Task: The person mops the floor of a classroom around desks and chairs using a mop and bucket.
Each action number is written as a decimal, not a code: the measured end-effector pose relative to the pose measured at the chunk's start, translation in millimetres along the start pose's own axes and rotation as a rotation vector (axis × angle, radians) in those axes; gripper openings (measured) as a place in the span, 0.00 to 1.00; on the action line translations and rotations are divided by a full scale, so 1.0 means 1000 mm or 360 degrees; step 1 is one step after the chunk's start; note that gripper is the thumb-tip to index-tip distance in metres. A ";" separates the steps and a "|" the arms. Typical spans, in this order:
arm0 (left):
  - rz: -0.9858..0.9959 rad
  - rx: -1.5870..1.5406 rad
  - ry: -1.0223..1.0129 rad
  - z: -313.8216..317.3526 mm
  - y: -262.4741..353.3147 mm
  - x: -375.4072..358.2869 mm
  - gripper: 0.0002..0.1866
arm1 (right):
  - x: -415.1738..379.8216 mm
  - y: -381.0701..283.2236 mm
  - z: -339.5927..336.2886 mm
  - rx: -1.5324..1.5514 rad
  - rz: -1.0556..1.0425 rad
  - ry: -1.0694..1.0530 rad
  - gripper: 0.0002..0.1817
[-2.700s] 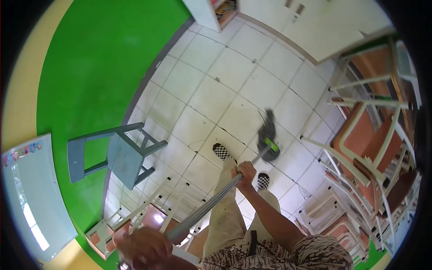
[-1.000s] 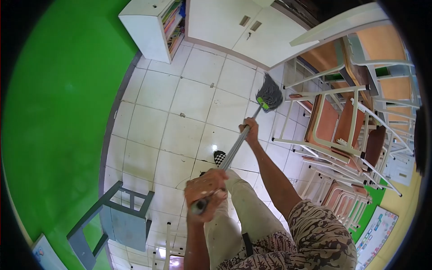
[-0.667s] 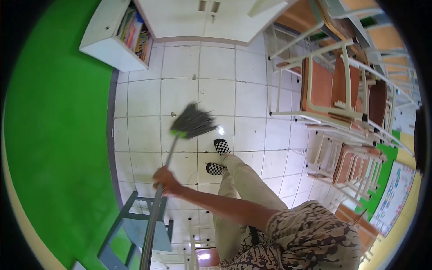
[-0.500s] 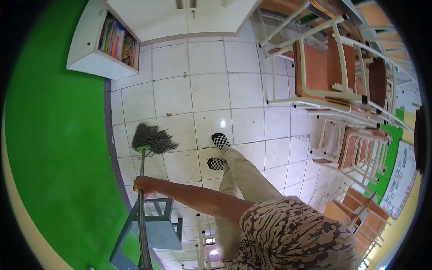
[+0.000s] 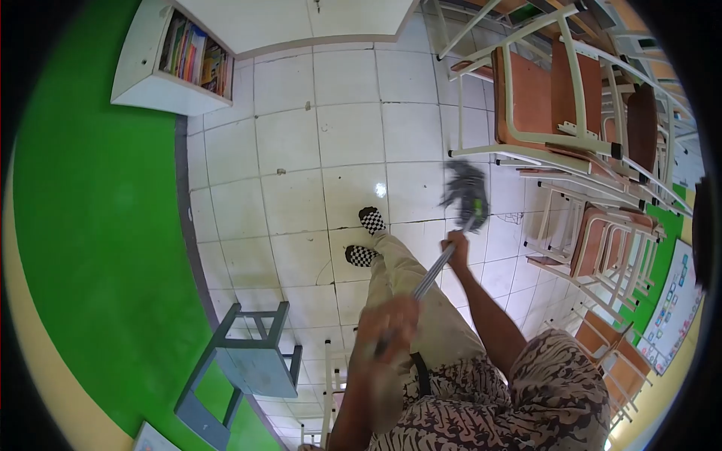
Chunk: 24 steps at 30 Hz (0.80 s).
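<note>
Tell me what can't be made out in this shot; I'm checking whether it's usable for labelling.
Head view:
- Left hand: motion-blurred, so its grip on the mop handle is unclear.
- Mop head: smeared by motion, strands indistinct.
- Right hand: small, fingers unreadable.
- Book titles in the bookshelf: too small.
- Stacked chairs: cut off by the lens edge.

The mop [image 5: 451,225] has a long silver stick and a fuzzy gray head with a bit of green, and it leans forward with its head down on the white floor [image 5: 301,165] tiles beside the stacked chairs [image 5: 556,113].
</note>
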State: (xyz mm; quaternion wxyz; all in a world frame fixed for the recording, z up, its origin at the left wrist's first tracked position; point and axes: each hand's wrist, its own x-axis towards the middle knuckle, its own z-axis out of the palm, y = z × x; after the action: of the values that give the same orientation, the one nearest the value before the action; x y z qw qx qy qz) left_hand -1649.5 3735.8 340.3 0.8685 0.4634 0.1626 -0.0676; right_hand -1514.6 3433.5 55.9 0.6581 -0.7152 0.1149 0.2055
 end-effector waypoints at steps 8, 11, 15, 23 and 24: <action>0.0639 0.0651 0.0663 -0.073 0.115 -0.073 0.07 | -0.040 0.004 0.156 -0.0785 -0.0985 -0.0029 0.14; 0.1604 0.0601 0.0879 -0.052 0.216 -0.154 0.21 | -0.124 -0.066 0.326 -0.0214 -0.1131 -0.0578 0.13; 0.1579 0.0952 0.1663 0.002 0.227 -0.172 0.20 | -0.168 -0.070 0.478 -0.0647 -0.1172 -0.1736 0.12; 0.1602 0.0985 0.2819 0.042 0.082 -0.124 0.22 | -0.184 -0.075 0.465 -0.0237 -0.1342 -0.1919 0.18; 0.1650 0.0833 0.2902 0.066 0.078 -0.129 0.21 | -0.184 -0.084 0.435 -0.0326 -0.1401 -0.2002 0.19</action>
State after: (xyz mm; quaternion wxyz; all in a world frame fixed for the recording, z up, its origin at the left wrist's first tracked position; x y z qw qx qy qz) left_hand -1734.8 3721.2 480.1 0.2173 0.5226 0.5123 0.6459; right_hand -1703.6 3852.6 190.9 0.5512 -0.5009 -0.5950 0.3020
